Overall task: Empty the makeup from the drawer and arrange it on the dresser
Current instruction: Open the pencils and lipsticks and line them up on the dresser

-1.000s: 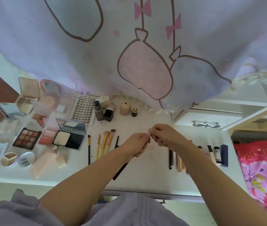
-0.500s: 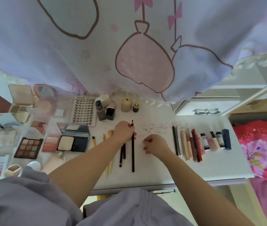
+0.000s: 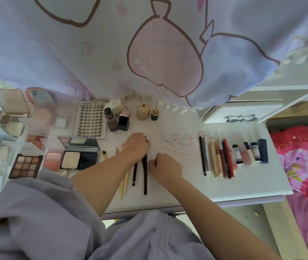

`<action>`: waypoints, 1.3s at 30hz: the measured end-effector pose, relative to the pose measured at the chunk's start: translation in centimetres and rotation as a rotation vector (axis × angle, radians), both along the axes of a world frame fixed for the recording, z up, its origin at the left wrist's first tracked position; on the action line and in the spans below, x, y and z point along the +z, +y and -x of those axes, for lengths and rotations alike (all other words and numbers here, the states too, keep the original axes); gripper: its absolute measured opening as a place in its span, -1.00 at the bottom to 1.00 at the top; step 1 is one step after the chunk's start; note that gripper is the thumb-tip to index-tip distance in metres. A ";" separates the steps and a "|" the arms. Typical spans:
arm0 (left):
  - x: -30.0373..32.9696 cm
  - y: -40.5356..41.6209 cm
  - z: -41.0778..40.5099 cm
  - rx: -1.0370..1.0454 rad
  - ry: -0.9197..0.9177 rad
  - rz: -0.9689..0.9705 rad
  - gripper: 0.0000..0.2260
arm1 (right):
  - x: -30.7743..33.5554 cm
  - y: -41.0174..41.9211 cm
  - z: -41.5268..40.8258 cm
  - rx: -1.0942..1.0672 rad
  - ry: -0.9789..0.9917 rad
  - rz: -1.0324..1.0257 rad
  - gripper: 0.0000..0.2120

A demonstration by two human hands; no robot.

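White dresser (image 3: 168,186) top is seen from above, with a printed curtain (image 3: 149,44) hung across its far edge. Near the centre a dark pencil (image 3: 145,177) is laid lengthwise on the surface, its far end pinched by the curled fingers of the left hand (image 3: 136,146). A second dark pencil (image 3: 134,175) is set just beside it at nine o'clock, with yellow brush handles (image 3: 123,186) further that way, partly hidden under the left forearm. At three o'clock of the pencil the right hand (image 3: 165,167) is rested on the dresser with fingers curled; whether anything is held in it cannot be told. Dark crumbs (image 3: 175,138) are scattered at one o'clock. Well apart at three o'clock, a row of pencils and tubes (image 3: 232,156) is lined up side by side. At ten o'clock a lash tray (image 3: 90,120), small bottles (image 3: 117,119) and open palettes (image 3: 26,166) are grouped.
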State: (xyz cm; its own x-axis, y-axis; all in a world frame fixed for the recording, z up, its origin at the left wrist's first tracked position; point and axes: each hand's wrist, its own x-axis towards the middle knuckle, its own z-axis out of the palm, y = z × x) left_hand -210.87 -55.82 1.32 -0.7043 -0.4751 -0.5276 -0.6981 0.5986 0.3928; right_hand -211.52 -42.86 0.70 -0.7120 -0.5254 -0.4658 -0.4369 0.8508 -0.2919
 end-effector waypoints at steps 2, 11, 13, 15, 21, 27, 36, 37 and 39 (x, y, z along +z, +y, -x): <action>-0.3 -0.2 0.2 -0.014 -0.004 0.027 -0.77 | 0.1 0.7 0.7 -0.007 -0.072 0.044 -0.70; -0.3 0.2 1.6 -0.069 0.030 0.250 -0.72 | 1.7 4.8 6.8 -0.007 -0.157 0.168 -0.75; 0.6 2.1 2.7 -0.119 0.113 0.247 -0.74 | 2.4 6.0 9.4 -0.042 -0.090 0.164 -0.80; 1.1 5.3 3.9 -0.180 0.177 0.183 -0.76 | 3.1 7.0 12.0 -0.058 -0.015 0.137 -0.81; -0.3 15.1 6.7 -0.253 0.078 0.014 -0.79 | 2.8 9.0 16.0 -0.004 -0.022 -0.034 -0.77; -0.9 16.9 7.6 -0.125 -0.013 0.116 -0.82 | 2.1 8.9 15.8 0.045 0.001 -0.072 -0.78; 1.7 13.8 2.9 -0.126 0.246 -0.051 -0.94 | 5.0 8.3 15.0 -0.175 -0.527 0.238 -0.76; 2.0 13.3 2.5 -0.131 0.276 -0.068 -0.90 | 5.5 8.3 14.7 -0.182 -0.604 0.275 -0.78; 2.5 12.7 1.8 -0.124 0.318 -0.074 -0.81 | 6.2 8.1 13.8 -0.135 -0.656 0.308 -0.78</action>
